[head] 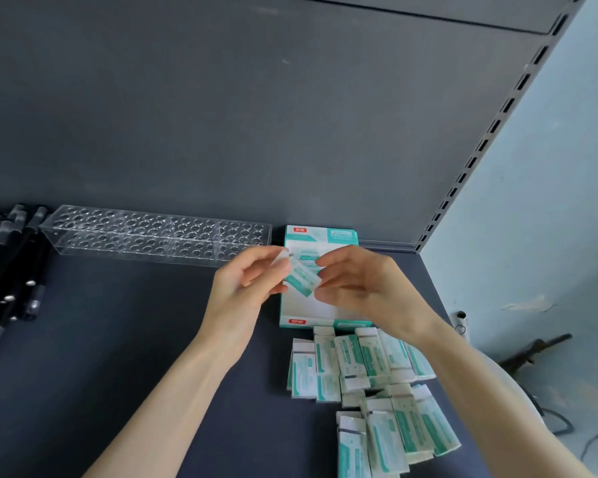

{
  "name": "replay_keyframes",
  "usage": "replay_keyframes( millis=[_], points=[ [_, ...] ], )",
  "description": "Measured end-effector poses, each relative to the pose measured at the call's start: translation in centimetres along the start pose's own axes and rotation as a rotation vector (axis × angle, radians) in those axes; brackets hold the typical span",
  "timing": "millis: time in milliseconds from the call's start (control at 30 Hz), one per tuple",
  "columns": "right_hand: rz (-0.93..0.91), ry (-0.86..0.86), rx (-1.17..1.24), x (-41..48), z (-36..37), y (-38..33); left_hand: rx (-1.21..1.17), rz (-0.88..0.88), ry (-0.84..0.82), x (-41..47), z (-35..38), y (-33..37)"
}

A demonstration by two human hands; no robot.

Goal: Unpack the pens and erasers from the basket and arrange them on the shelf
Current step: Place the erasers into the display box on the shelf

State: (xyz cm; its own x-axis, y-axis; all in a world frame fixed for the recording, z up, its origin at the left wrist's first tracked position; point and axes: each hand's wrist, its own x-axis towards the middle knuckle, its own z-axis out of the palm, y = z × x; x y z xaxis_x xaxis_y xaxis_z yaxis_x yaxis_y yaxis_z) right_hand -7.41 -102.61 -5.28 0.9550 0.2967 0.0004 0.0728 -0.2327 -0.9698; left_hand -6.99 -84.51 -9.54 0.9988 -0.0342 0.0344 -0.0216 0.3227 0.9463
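Note:
A small white-and-teal wrapped eraser is held in the air between both hands. My left hand pinches its upper left end, and my right hand pinches its right side. Beneath them an open teal-and-white eraser box lies on the dark shelf. Several wrapped erasers lie loose in rows near the front right. Black pens are heaped at the left edge. An empty clear acrylic pen holder with many round holes stands along the back panel.
The shelf's dark back panel rises behind everything. A slotted upright closes the right side. Beyond it are a pale wall, floor and some cables. The basket is out of sight.

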Motion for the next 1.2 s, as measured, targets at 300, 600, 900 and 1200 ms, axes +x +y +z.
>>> replay_keyframes(
  millis=[300, 600, 900, 1200],
  points=[
    [-0.107, 0.181, -0.046, -1.1, 0.1, 2.1, 0.148, 0.104, -0.024, -0.1, 0.7, -0.8],
    [-0.217, 0.300, -0.593, 0.5, -2.0, 3.4, 0.727, 0.096, -0.033, 0.0, -0.6, -1.9],
    [-0.097, 0.277, -1.005, 2.5, -3.2, 4.3, 0.883, 0.046, -0.167, 0.0, -1.1, -2.6],
    [-0.126, 0.178, -1.161, 3.9, -3.0, 5.4, 0.882, 0.028, -0.152, 0.1, -1.2, -2.7]
  ],
)
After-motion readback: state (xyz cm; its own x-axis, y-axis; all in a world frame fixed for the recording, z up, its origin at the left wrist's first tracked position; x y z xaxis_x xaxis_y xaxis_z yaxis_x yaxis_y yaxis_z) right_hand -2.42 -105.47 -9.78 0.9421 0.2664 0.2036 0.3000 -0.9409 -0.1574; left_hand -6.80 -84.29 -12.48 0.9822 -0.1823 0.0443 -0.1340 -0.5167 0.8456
